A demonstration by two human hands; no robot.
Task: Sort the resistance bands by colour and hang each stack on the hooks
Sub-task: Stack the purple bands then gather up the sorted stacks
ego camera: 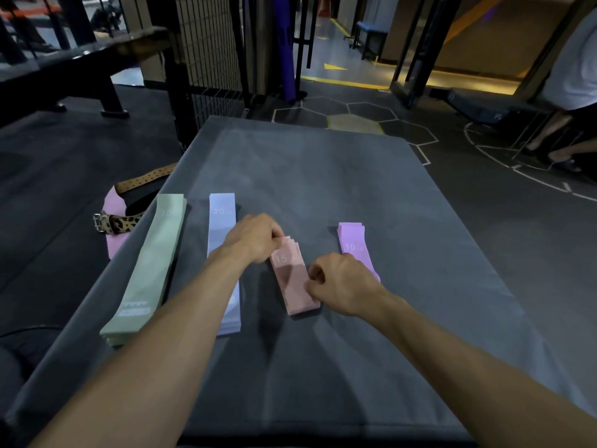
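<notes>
Four sorted stacks lie on the grey counter (355, 176). Left hand (255, 237) pinches the far end of the pink stack (292, 279) at mid-counter; right hand (342, 286) grips its right edge. Green stack (151, 263) lies along the left edge.

Mat (323, 163) far half bare; stacks (148, 263) crowd near-left
</notes>
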